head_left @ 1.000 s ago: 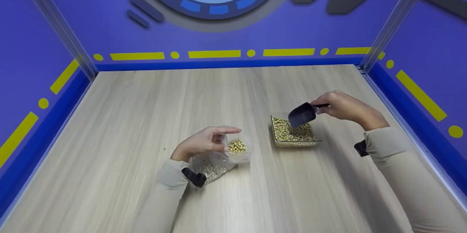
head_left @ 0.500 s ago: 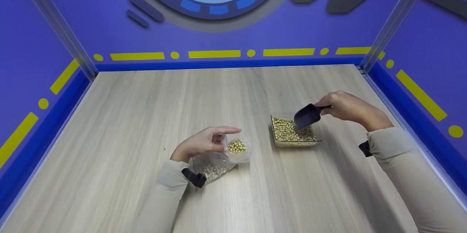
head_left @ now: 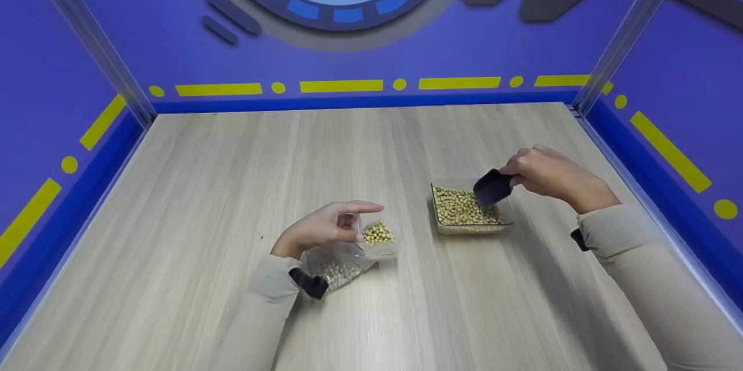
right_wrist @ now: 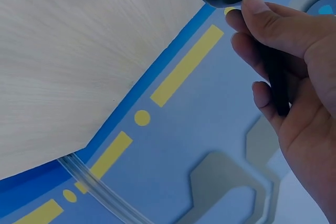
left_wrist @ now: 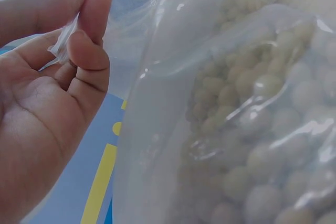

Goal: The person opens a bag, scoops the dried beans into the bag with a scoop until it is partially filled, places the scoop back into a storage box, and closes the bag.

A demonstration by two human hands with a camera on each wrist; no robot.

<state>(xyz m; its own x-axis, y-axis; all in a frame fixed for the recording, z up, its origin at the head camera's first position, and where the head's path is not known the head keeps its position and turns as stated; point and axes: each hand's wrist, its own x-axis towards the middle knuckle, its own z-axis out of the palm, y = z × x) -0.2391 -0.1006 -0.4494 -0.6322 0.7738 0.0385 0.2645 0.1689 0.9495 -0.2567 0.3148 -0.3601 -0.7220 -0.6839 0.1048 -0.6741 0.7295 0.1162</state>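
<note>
A clear plastic bag (head_left: 339, 269) is resting on the pale table (head_left: 261, 173), its mouth gaping and showing round, yellowish beans (head_left: 378, 233) inside; the left hand (head_left: 319, 226) is pinching the bag's rim. To the right of the bag, a clear rectangular container (head_left: 473, 230) is standing upright, holding a broad layer of similar beans (head_left: 458, 207). A black scoop (head_left: 492, 187) is slanting down over the container's right part, the right hand (head_left: 540, 170) gripping its handle. Whether its lip is touching the beans is remaining unclear.
</note>
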